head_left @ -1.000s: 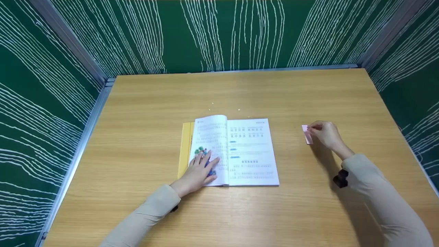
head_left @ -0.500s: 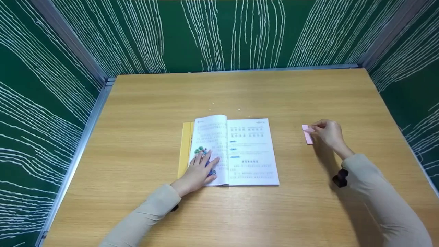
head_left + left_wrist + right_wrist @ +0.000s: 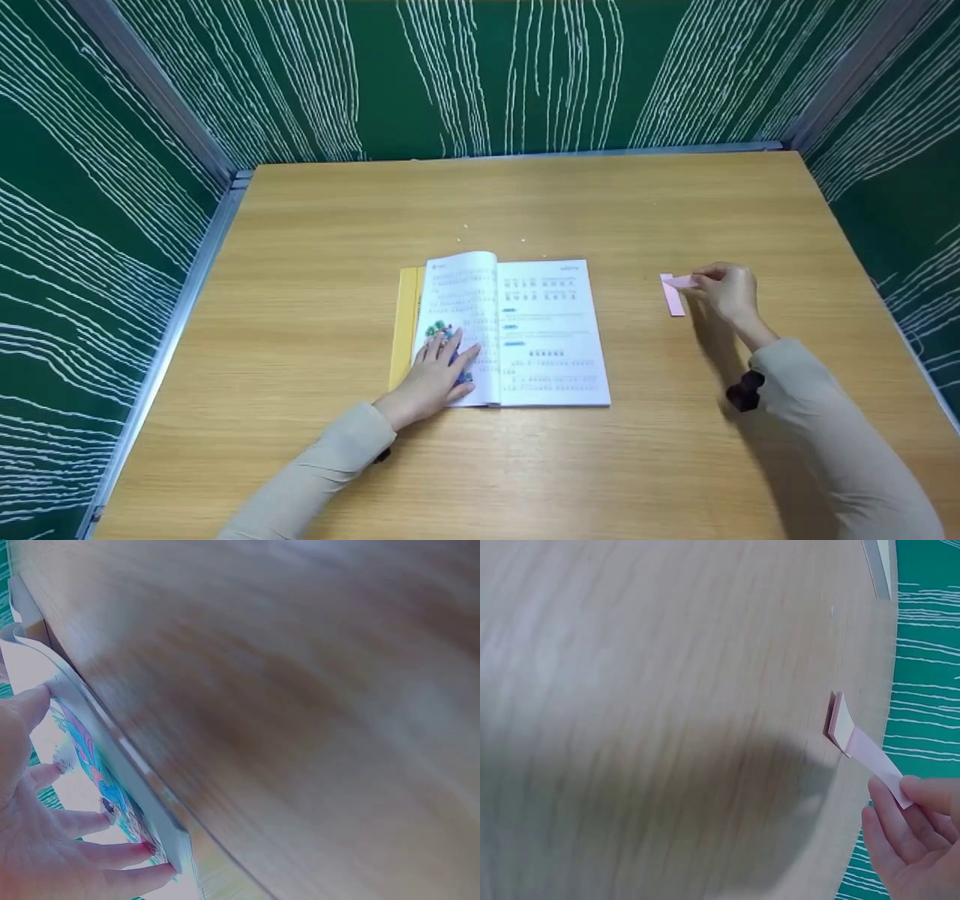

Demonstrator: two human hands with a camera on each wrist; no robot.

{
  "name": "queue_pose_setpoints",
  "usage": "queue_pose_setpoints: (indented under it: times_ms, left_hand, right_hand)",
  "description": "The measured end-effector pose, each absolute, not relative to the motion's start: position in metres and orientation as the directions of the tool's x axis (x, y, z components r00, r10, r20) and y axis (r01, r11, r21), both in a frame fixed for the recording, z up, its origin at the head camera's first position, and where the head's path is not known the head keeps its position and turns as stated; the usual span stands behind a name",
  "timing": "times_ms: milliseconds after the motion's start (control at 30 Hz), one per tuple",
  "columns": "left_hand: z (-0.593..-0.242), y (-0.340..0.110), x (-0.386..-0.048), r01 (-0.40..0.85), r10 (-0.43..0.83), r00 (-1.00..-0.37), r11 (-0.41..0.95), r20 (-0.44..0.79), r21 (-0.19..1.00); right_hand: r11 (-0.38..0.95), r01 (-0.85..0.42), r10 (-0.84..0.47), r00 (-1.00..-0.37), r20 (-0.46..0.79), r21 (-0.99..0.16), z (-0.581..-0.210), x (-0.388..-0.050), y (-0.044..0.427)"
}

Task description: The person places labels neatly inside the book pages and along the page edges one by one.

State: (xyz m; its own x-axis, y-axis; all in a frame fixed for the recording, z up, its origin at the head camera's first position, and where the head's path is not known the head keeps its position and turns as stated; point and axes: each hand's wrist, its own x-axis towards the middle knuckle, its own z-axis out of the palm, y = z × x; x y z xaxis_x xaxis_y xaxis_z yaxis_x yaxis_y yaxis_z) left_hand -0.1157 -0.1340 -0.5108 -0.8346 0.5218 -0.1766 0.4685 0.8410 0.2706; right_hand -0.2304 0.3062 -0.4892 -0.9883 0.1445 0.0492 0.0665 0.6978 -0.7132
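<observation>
An open book (image 3: 551,330) with printed pages lies mid-table, its yellow cover (image 3: 405,315) showing along the left. My left hand (image 3: 431,375) rests spread on the left page, over a coloured picture (image 3: 94,765) seen in the left wrist view. To the right of the book lies a narrow pad of pink sticky notes (image 3: 675,304). Between thumb and fingertips my right hand (image 3: 729,294) pinches the free end of a pink sticky note (image 3: 877,765). The strip is lifted off the pad, and its other end still meets the pad's far end.
The wooden table (image 3: 300,225) carries a few tiny white specks behind the book. Green panels with white streaks (image 3: 480,75) stand along the back and both sides.
My right hand has moved a little to the right, peeling the top pink sticky note up from the pad. The left hand and the book have stayed put.
</observation>
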Motion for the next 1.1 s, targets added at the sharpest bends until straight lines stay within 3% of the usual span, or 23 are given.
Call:
queue_pose_setpoints:
  times_ms: [600, 800, 967, 1100]
  left_hand:
    - [-0.510, -0.133, -0.115, 0.463, 0.521, -0.833, 0.841, -0.186, 0.280]
    - [-0.512, -0.134, -0.115, 0.466, 0.521, -0.834, 0.842, -0.184, 0.272]
    - [-0.512, -0.134, -0.115, 0.466, 0.521, -0.834, 0.841, -0.179, 0.275]
    - [-0.513, -0.134, -0.115, 0.468, 0.522, -0.834, 0.840, -0.175, 0.274]
  right_hand:
    - [0.353, 0.288, 0.294, -0.937, -0.187, -0.890, -0.485, -0.228, 0.312]
    - [0.252, 0.280, 0.313, -0.929, -0.196, -0.926, -0.482, -0.226, 0.314]
    - [0.075, 0.234, 0.320, -0.926, -0.199, -0.969, -0.478, -0.224, 0.315]
    - [0.069, 0.246, 0.315, -0.925, -0.213, -0.967, -0.475, -0.222, 0.317]
